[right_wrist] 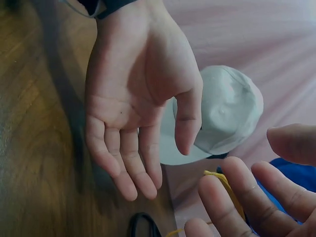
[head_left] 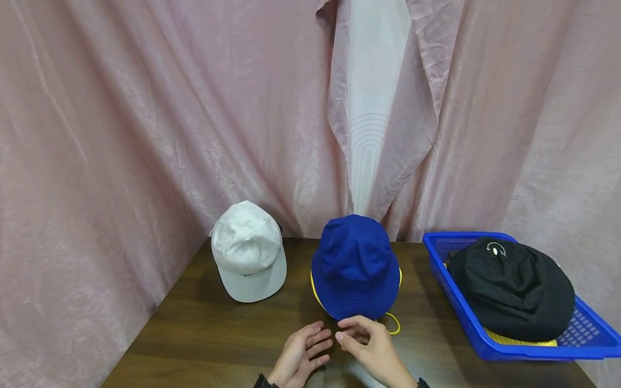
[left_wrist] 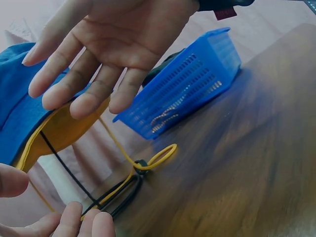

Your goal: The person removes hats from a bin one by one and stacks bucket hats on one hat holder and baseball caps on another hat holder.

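Blue basket [head_left: 589, 337] at my right holds a black hat [head_left: 514, 291] over something yellow. Blue bucket hat [head_left: 355, 267] sits mid-table, brim just beyond both hands, yellow cord [left_wrist: 157, 159] trailing beside them. Left hand [head_left: 302, 355] flat, fingers relaxed, holding nothing. Right hand [head_left: 371, 345] loosely curled near the brim; can't tell if it pinches the cord. White cap [head_left: 248, 250] left.

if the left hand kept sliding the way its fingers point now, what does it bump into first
Most likely the blue bucket hat: the left hand lies open, fingers aimed at the hat's near brim, with the right hand close beside that line. Depth is uncertain.
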`<state>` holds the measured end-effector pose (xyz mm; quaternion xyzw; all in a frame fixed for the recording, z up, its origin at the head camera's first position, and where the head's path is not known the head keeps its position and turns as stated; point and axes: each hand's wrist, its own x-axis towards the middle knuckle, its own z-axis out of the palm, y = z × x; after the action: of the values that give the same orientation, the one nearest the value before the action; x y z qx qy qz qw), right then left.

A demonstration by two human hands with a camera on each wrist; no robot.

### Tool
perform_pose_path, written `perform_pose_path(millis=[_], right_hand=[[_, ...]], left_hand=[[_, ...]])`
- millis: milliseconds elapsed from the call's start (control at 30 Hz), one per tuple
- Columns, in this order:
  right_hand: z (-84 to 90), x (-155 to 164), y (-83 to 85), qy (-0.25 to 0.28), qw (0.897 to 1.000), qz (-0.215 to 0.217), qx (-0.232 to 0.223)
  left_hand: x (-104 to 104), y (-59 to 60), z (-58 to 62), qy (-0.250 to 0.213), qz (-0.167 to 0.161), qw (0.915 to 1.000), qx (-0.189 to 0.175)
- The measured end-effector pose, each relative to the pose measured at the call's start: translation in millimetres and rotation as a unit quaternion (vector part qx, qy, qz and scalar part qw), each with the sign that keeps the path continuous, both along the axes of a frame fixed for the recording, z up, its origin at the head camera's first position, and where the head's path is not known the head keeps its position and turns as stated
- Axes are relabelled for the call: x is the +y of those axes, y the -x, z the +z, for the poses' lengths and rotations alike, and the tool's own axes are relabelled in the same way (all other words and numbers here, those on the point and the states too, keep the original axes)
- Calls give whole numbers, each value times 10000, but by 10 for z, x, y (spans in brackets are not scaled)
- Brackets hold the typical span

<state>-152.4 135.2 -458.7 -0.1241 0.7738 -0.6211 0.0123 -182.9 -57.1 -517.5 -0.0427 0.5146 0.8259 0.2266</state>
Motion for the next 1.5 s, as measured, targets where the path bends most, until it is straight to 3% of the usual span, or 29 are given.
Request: perform_pose_path(millis=[300,533,700,1000,1233,1500], right_hand=[[58,143,-21,49,9999,2,-107],[181,337,-66,-181,9997,-117,-70],[245,489,-90,-325,9990,-229,-200],[281,697,-120,-449,9937,-986,-287],[307,910,-139,-576,9845,-1654,15],[363,1178,-154,-681,9781,-1965,-54]], left_hand=[[141,27,26,-30,32,10000,-39],[291,0,53,-78,25,9999,149],[387,-5,84,-105,50,9999,87],[581,-4,97,-149,39,9999,-8],[717,-26,100,-307,-3,9994,-127],[823,-59,80,-358,31,9993,-128]])
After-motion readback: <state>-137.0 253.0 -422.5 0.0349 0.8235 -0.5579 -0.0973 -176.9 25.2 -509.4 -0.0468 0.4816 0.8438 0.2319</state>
